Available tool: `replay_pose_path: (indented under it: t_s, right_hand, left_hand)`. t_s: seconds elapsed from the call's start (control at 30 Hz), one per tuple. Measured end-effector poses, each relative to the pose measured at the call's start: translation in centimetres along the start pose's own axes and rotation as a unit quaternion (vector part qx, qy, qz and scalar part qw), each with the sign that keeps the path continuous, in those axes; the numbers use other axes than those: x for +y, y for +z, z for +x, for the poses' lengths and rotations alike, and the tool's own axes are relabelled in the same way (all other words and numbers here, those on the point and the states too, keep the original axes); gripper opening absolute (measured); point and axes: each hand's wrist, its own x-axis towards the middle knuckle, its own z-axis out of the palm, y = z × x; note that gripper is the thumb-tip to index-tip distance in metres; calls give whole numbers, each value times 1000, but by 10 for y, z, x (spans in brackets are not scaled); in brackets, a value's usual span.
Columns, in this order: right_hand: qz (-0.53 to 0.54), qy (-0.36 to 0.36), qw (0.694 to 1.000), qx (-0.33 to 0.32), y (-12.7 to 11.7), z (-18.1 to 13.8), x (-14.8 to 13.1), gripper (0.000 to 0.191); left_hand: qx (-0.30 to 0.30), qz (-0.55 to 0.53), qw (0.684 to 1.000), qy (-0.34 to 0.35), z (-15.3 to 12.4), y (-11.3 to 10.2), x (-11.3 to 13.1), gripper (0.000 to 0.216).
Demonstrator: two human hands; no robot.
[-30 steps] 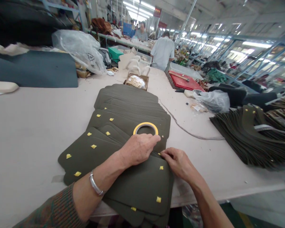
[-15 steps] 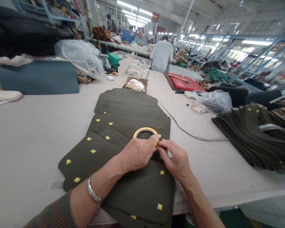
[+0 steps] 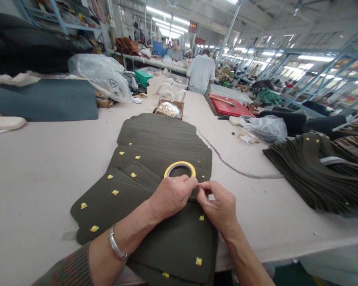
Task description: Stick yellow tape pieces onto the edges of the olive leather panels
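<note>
My left hand [image 3: 174, 194] is closed on a roll of yellow tape [image 3: 179, 163], gripping its near edge. Beside it, my right hand [image 3: 219, 202] pinches thumb and forefinger together at the left fingertips; whatever is between them is too small to make out. Both hands are over a spread stack of dark olive panels [image 3: 164, 234] with rounded corners. Small yellow tape pieces [image 3: 115, 192] are stuck on several panels, including one [image 3: 198, 261] near the front.
A box of gold studs [image 3: 168, 109] stands behind the panels. On the right lie a thick bundle of dark strips [image 3: 319, 171], a plastic bag [image 3: 267, 126] and a red board [image 3: 231, 105] with a hammer. A grey sheet [image 3: 47, 100] lies left. A person [image 3: 201, 73] is further back.
My left fingers have curled in closer around the tape roll, and its ring shows more fully. My right hand stays pinched beside them. The view has shifted slightly.
</note>
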Motion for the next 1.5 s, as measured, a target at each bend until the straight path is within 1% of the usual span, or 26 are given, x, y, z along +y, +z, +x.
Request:
replay_pose_path:
  t_s: [0.03, 0.07, 0.13, 0.17, 0.23, 0.3, 0.37, 0.43, 0.5, 0.6, 0.73, 0.97, 1.03, 1.1, 1.13, 1.17, 1.2, 1.27, 1.33, 1.37, 1.43, 1.5]
  right_hand:
    - [35, 60, 998, -2, 1, 0, -2, 10]
    - [78, 126, 989, -6, 2, 1, -5, 10]
    - [168, 237, 957, -15, 4, 4, -6, 11]
    - [203, 273, 940, -17, 6, 6, -5, 12]
    - [247, 319, 915, -9, 9, 10, 2, 15]
    - [276, 365, 889, 13, 11, 12, 15, 19]
    - [307, 407, 860, 17, 10, 12, 31, 25]
    - [326, 418, 848, -2, 8, 11, 43, 30]
    - [321, 405, 856, -23, 6, 10, 51, 34]
    - [279, 378, 881, -53, 6, 10, 55, 34]
    - [197, 331, 919, -85, 9, 10, 55, 35]
    - [50, 242, 961, -123, 11, 18, 52, 32]
    - [8, 225, 967, -123, 9, 21, 51, 33]
    - [-18, 220, 970, -105, 6, 20, 53, 40]
    - [-25, 216, 972, -90, 3, 18, 54, 39]
    - [-32, 202, 976, -73, 1, 14, 56, 34]
    - [-38, 177, 982, -56, -1, 11, 58, 28]
    - [-57, 94, 993, -42, -4, 3, 62, 21]
    - [-76, 2, 996, -55, -3, -3, 63, 18]
    - [-82, -30, 994, -64, -2, -4, 63, 18]
    - [-91, -58, 990, -86, 2, -3, 60, 21]
    - [-90, -45, 989, -111, 6, 1, 57, 23]
  left_hand:
    - [10, 10, 1000, 1, 1, 1, 1, 21]
    - [20, 17, 1000, 4, 1, 1, 1, 22]
    - [45, 25, 999, 10, 2, 2, 3, 25]
    - [57, 24, 998, 13, 2, 3, 4, 25]
    - [76, 13, 997, 21, 1, 4, 5, 25]
    - [83, 4, 996, 23, 0, 6, 5, 23]
    - [70, 14, 997, 1, 0, 8, 4, 20]
    - [35, 46, 998, -34, 1, 10, 2, 17]
    - [-9, 81, 995, -62, 3, 11, -1, 13]
    - [-54, 106, 990, -81, 5, 12, -3, 9]
    - [-69, 112, 987, -98, 5, 13, -2, 12]
    - [-82, 110, 985, -107, 4, 13, -2, 13]
    - [-89, 112, 983, -115, 5, 12, -2, 14]
    - [-98, 114, 981, -123, 6, 11, -1, 15]
    - [-101, 113, 981, -124, 6, 10, -1, 16]
    - [-102, 112, 981, -124, 6, 10, -1, 16]
    - [-101, 110, 981, -122, 6, 10, -1, 16]
    - [-95, 107, 983, -117, 5, 10, -1, 16]
    - [-90, 106, 983, -116, 5, 10, -1, 16]
    - [-91, 105, 983, -117, 5, 10, -1, 17]
    - [-96, 102, 983, -119, 4, 9, -1, 17]
    - [-100, 99, 983, -118, 3, 8, -1, 18]
